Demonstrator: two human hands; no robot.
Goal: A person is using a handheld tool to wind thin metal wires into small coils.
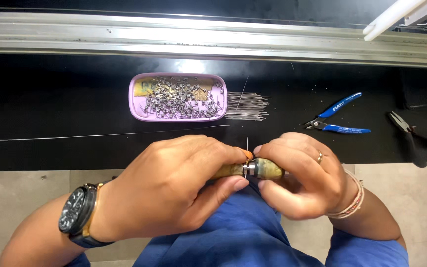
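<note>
Wooden-handled tool (253, 169) gripped between left hand (174, 185) and right hand (300, 180)

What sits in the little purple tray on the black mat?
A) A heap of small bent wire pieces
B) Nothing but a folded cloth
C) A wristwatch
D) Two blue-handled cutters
A: the purple tray holds a heap of small bent wire pieces; the blue-handled cutters lie apart to its right, and the wristwatch is on the left hand's wrist.
</note>
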